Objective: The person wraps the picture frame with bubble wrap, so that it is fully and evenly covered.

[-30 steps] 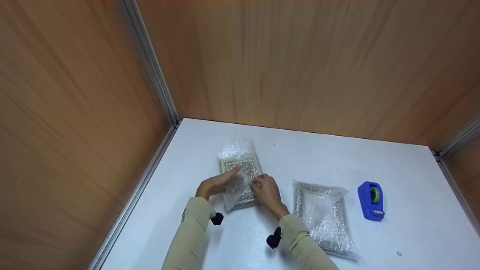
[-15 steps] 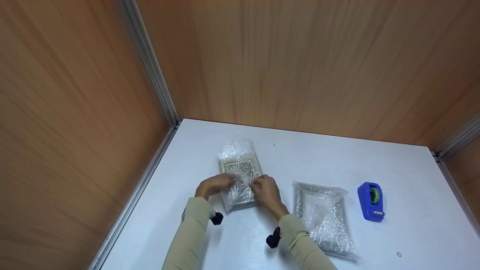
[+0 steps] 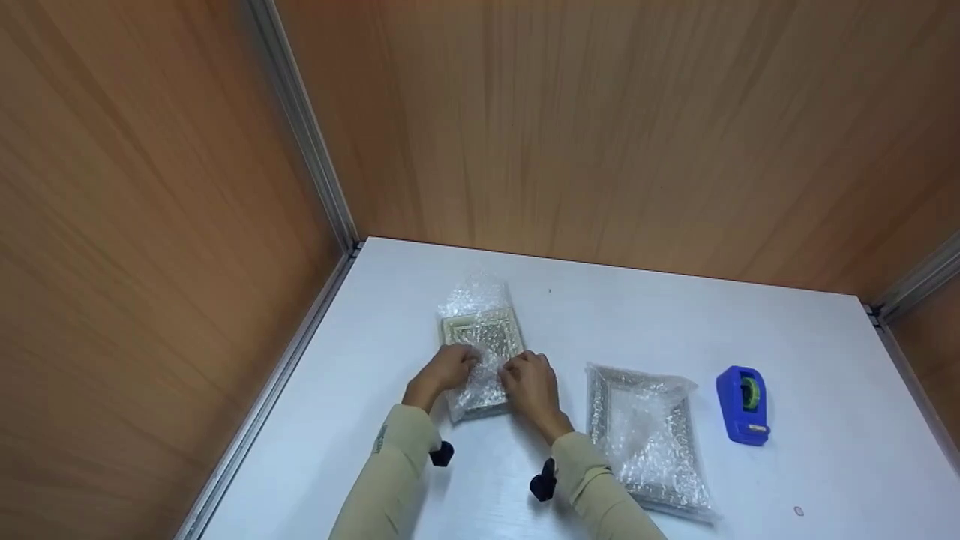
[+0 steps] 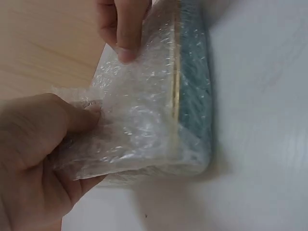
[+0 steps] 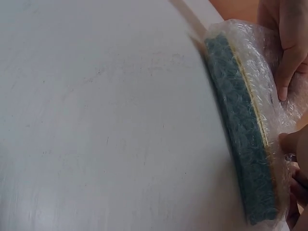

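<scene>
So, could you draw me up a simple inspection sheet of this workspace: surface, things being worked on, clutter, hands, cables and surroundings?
Surface: white tabletop.
Job's things: picture-frame-like item lying flat in bubble wrap, which extends past its far end; to its right, a second wrapped frame, then a blue tape dispenser with a green roll.
Clutter: tiny dark speck and a small ring-like mark or scrap; cannot tell which.
Hands: left hand pinches the wrap; right hand holds it on the right side.
Cables: nothing seen.
Surroundings: wood-grain panels at left, back and right; metal rails at the corners.
</scene>
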Action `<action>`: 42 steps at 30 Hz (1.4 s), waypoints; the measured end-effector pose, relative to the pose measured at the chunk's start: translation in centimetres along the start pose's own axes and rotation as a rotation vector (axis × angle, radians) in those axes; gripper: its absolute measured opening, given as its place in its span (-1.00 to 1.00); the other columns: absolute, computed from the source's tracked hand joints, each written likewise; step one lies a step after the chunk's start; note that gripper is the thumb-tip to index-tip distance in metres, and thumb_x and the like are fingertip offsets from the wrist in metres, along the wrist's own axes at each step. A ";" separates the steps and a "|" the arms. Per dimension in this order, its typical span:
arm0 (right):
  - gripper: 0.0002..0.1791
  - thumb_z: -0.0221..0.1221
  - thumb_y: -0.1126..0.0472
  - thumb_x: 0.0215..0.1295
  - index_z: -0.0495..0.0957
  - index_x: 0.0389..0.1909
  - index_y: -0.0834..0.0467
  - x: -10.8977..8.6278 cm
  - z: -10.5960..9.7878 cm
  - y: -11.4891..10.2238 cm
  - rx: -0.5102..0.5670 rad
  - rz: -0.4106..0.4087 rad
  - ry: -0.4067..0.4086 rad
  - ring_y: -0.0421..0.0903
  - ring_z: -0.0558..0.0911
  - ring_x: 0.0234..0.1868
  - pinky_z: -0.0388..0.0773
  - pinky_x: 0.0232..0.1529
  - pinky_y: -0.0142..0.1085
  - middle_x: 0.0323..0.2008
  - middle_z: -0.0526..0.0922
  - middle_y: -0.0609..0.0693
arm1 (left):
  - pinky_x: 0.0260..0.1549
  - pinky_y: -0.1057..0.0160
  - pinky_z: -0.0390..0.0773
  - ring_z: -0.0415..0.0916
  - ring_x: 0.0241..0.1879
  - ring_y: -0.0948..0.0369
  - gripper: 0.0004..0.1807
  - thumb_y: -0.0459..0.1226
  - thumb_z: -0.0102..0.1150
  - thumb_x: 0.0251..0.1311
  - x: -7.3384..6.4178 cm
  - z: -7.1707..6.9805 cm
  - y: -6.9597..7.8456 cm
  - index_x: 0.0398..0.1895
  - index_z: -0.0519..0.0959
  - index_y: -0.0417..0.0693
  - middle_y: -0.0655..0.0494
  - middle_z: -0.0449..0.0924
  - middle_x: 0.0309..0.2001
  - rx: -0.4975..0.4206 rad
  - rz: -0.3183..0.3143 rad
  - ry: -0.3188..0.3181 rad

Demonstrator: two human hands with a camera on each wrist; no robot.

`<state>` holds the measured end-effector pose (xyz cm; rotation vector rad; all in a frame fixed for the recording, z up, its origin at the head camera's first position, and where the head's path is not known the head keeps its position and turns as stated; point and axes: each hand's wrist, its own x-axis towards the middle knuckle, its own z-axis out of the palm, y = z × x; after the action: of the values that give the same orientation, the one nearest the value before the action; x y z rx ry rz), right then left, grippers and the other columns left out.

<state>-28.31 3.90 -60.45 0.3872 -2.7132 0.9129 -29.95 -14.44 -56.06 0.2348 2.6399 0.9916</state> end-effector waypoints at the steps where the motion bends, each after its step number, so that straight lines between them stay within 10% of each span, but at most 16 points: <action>1: -0.87 0.27 0.10 0.21 0.70 -0.39 0.07 0.0 0.1 0.0 -0.001 -0.001 0.006 -0.02 0.55 -0.24 0.53 -0.21 -0.12 -0.30 0.64 -0.01 | -0.13 0.10 0.57 0.56 -0.23 0.12 -0.79 -0.34 -0.03 0.37 0.0 0.2 0.0 -0.11 0.62 -0.14 0.00 0.63 -0.23 0.018 0.009 0.025; 9: -0.90 0.28 0.14 0.17 0.69 -0.40 0.08 -0.2 0.5 -0.2 -0.041 -0.016 0.039 -0.01 0.49 -0.28 0.46 -0.29 -0.12 -0.31 0.61 0.00 | -0.21 0.14 0.51 0.43 -0.32 0.14 -0.87 -0.41 0.15 0.17 0.7 1.8 -0.8 -0.50 0.59 -0.05 0.12 0.56 -0.48 0.212 0.097 0.292; 16: -0.90 0.30 0.11 0.15 0.64 -0.37 0.05 -0.4 1.0 -0.2 -0.078 -0.022 0.061 -0.05 0.44 -0.30 0.41 -0.32 -0.16 -0.32 0.57 -0.03 | -0.16 0.12 0.52 0.45 -0.15 0.06 -0.85 -0.37 0.24 0.14 0.8 2.4 -1.2 -0.21 0.58 -0.12 0.02 0.59 -0.18 0.278 0.132 0.407; 29: -0.83 0.23 0.18 0.25 0.71 -0.20 -0.09 -0.7 1.4 -0.2 -0.115 -0.089 0.072 -0.05 0.39 -0.33 0.33 -0.36 -0.17 -0.29 0.55 -0.02 | -0.06 0.09 0.52 0.42 -0.02 0.01 -0.47 -0.25 0.40 0.04 1.9 2.3 -1.3 0.08 0.43 -0.16 -0.05 0.47 -0.07 0.313 0.053 0.400; 42: -0.84 0.23 0.18 0.22 0.74 -0.24 -0.07 -0.8 1.3 -0.4 -0.105 -0.084 0.072 -0.05 0.38 -0.32 0.31 -0.36 -0.17 -0.29 0.56 -0.01 | 0.19 0.03 0.41 0.36 0.17 -0.03 -0.35 -0.23 0.38 0.06 2.9 0.2 0.1 0.24 0.36 -0.15 -0.11 0.43 0.14 0.228 -0.096 0.172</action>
<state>-27.69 2.94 -61.50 0.4347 -2.6443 0.7435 -32.59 -13.47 -56.77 0.0739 2.8912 0.7091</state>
